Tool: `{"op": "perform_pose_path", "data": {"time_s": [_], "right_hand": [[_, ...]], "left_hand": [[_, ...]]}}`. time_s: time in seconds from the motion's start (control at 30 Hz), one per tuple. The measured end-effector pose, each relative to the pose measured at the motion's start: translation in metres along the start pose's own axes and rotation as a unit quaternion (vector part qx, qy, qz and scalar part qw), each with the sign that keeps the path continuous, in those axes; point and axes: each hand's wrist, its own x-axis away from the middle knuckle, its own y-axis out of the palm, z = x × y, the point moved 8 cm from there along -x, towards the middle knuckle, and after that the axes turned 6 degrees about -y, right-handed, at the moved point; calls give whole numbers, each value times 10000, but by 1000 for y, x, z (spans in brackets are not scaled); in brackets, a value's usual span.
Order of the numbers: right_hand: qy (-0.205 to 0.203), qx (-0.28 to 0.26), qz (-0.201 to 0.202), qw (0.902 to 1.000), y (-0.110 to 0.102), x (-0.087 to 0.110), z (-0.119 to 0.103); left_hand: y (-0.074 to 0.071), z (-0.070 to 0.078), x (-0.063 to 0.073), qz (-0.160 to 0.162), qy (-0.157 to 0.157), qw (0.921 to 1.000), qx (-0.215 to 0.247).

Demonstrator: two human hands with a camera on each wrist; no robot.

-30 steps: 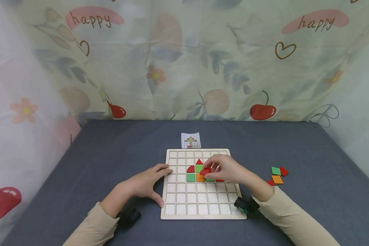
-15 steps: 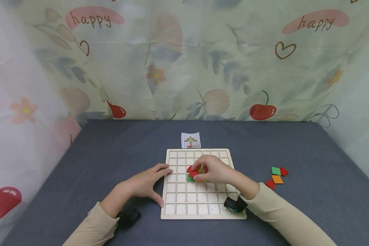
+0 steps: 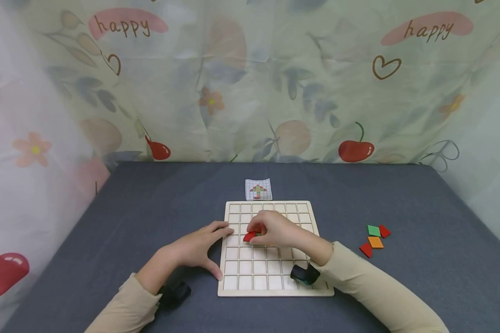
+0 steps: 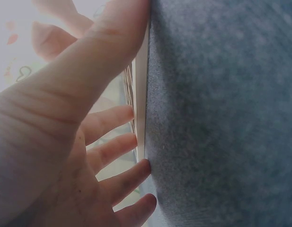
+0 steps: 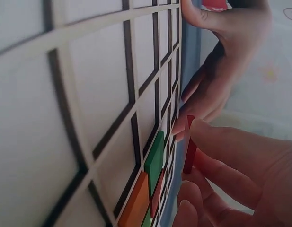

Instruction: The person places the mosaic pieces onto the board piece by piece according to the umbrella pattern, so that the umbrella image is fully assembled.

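My right hand [image 3: 277, 230] pinches a red tile [image 3: 248, 237] with a curved edge between thumb and fingers, over the left part of the pale gridded board [image 3: 275, 293]. In the right wrist view the tile [image 5: 190, 146] stands on edge, clear of the grid. Beyond it a green tile [image 5: 154, 161] and an orange tile [image 5: 135, 201] sit in grid squares, with parts of another green and a red tile. The head view has most of these hidden by my right hand. My left hand [image 3: 193, 245] lies spread along the board's left edge, fingertips and thumb touching it.
A small card [image 3: 258, 190] printed with a coloured pattern lies just behind the board. Right of the board are loose tiles: a green one [image 3: 373, 231], an orange one [image 3: 375, 243] and red ones [image 3: 365, 250]. A patterned curtain [image 3: 250, 92] hangs behind the table.
My right hand has moved left across the board with the red tile, covering the placed tiles in the head view. The left hand has stayed on the board's edge.
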Motion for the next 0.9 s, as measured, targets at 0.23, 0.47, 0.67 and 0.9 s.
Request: {"op": "perform_pose_path", "data": {"time_s": [0.23, 0.47, 0.67, 0.9], "right_hand": [[304, 39, -227, 9993, 9, -8, 1], [471, 88, -334, 9983, 12, -10, 0], [465, 155, -342, 9982, 14, -11, 1], [311, 270, -316, 9987, 15, -12, 0]], "left_hand": [[0, 0, 0, -19, 21, 10000, -2], [0, 0, 0, -79, 23, 10000, 55], [-1, 1, 1, -82, -13, 9999, 90], [0, 0, 1, -101, -86, 9998, 132]]}}
